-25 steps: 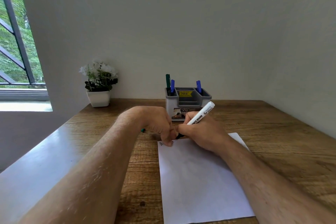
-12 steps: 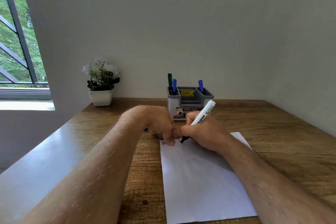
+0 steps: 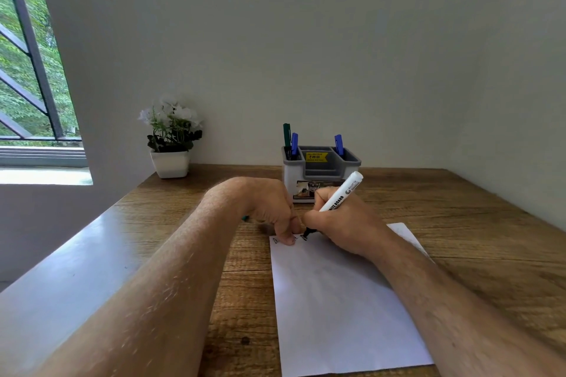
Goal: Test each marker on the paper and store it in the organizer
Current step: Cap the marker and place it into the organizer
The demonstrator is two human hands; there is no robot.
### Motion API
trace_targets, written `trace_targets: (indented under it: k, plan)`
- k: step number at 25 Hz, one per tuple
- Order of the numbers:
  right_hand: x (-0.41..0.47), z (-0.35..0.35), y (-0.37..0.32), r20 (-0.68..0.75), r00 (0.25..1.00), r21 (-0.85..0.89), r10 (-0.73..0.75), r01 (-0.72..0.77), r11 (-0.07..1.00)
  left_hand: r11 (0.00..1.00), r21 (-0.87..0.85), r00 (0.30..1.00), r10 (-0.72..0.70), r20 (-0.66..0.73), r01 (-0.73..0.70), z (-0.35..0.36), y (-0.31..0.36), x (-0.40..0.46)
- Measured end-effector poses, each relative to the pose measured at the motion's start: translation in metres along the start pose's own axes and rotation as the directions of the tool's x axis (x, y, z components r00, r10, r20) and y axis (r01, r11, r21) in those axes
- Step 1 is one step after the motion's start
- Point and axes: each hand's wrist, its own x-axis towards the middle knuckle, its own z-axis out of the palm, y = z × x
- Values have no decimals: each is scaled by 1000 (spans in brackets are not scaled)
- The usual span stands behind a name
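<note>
White paper (image 3: pixel 343 309), one sheet, right hand (image 3: pixel 343 223) gripping one whiteboard marker (image 3: pixel 340 193), left hand (image 3: pixel 269 208) curled, contents unclear, three markers in organizer (image 3: pixel 320 174)

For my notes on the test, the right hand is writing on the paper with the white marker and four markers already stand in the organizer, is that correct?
Nearly. The head view shows three markers in the organizer, not four: a green marker and a blue marker on its left side, another blue marker on its right. The right hand does hold the white marker to the paper.

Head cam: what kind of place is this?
Probably a home or small-office desk by a window: a wooden table set against a plain wall, a desk organizer holding markers, and a potted plant beside the barred window.
</note>
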Motion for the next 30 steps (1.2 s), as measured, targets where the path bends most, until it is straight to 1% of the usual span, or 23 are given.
trace_targets:
  k: [5, 8, 12, 16, 20, 21, 23, 24, 25, 26, 27, 28, 30]
  plan:
    - [0, 0, 1, 2, 1000, -5, -6, 6, 1000, 1000, 15, 1000, 1, -6, -1, 1, 1, 0]
    - [1, 0, 2, -23, 1000, 5, -13, 13, 1000, 1000, 11, 1000, 2, -9, -2, 0, 0, 1]
    - [2, 1, 2, 4, 1000, 26, -14, 14, 1000, 1000, 21, 1000, -1, -10, 1, 0, 0, 1]
    - [1, -2, 1, -109, 994, -60, 4, -10, 998, 1000, -9, 1000, -3, 2, 3, 1, 1, 0]
    - [1, -3, 2, -107, 994, -67, 7, -14, 998, 1000, -24, 1000, 0, 26, 1, 0, 2, 0]
    - [2, -3, 2, -113, 994, -48, 10, -15, 999, 999, -34, 1000, 7, 16, -6, 0, 2, 0]
    - [3, -4, 0, -151, 988, 37, 24, -18, 999, 998, -55, 998, 20, -66, -24, -3, 4, -2]
    - [4, -5, 0, -171, 984, 92, 37, -21, 996, 996, -87, 993, 16, -120, -27, -5, 4, -4]
    - [5, -7, 0, -192, 980, 134, 47, -21, 991, 985, -171, 987, 2, -158, -30, -6, 3, -5]
    - [6, -8, 0, -212, 976, 163, 50, -15, 986, 949, -313, 985, -11, -175, -45, -8, 1, -6]
    - [8, -9, 0, -232, 972, 196, 46, 0, 981, 878, -472, 981, -9, -196, -86, -9, -1, -7]
    - [9, -9, 0, -245, 969, 243, 39, 23, 970, 791, -596, 971, -9, -239, -139, -10, -3, -8]
    - [11, -11, -2, -258, 966, 374, 22, 79, 924, 641, -732, 942, -43, -334, -230, -11, -4, -9]
